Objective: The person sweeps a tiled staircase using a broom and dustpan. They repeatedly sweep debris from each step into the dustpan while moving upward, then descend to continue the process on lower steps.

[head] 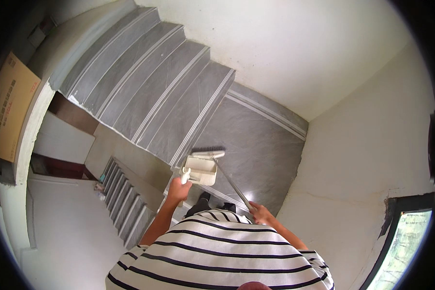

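Observation:
My left hand [180,189] grips the handle of a cream plastic dustpan [206,178], which has a row of comb teeth across it. In my right hand [261,214] is the grey pole of a broom [208,154]. The broom's head, pale with dark bristles, lies just beyond the dustpan, over the grey landing [255,145] near the edge of the lowest stair above it. From this view I cannot tell whether the dustpan touches the floor.
Grey stairs [166,83] with pale edge strips rise at the upper left, their open side dropping to a lower flight [125,199]. White walls [333,156] border the landing. A cardboard box [12,108] stands at far left, a dark-framed window [402,243] at lower right.

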A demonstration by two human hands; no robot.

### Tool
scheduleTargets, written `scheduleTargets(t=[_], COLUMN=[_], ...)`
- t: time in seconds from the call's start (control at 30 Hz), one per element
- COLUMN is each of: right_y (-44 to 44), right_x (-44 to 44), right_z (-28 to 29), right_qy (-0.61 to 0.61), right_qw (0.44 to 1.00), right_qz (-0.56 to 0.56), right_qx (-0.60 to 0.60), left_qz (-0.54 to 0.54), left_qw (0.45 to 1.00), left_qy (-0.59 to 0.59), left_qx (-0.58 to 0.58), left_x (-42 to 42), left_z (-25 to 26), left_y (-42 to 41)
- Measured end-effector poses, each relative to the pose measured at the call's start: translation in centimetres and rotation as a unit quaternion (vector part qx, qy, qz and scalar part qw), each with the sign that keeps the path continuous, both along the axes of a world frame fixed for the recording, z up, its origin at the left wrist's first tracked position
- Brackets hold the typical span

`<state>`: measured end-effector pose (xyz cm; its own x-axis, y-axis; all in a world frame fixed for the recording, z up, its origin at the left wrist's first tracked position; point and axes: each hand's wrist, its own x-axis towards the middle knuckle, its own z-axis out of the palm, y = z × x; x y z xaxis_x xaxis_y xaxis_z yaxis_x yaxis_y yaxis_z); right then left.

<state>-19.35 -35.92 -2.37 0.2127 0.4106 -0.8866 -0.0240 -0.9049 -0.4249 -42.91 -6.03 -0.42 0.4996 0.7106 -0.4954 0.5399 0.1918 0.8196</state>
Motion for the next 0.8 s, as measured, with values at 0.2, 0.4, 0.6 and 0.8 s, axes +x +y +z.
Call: scheduleTargets(t=[0.2, 0.4, 0.6, 0.8], right_y=[-2.9, 7.7, 4.5, -5.9], right_x=[4.1, 10.7, 6.2, -1.4], right_z=[3.6, -9.3, -13.2, -0.5], right_qy=[0.031, -0.034, -0.213, 0.061], right_qw=[0.985, 0.964, 0.958, 0.978], right_qz=[-0.157, -0.188, 0.172, -0.189], right_qx=[0.064, 0.185, 0.091, 0.062], left_qz=[-0.058, -0.076, -0.104, -0.124], left_qw=[0.997, 0.997, 0.992, 0.991], left_qy=[-0.004, 0.015, 0.07, 0.039], left_qx=[-0.047, -0.011, 0.014, -0.027], left_x=[1.9, 5.4, 8.0, 9.3], left_z=[2.8, 1.9, 1.5, 1.4], left_y=[-0.3, -0.3, 0.1, 1.2])
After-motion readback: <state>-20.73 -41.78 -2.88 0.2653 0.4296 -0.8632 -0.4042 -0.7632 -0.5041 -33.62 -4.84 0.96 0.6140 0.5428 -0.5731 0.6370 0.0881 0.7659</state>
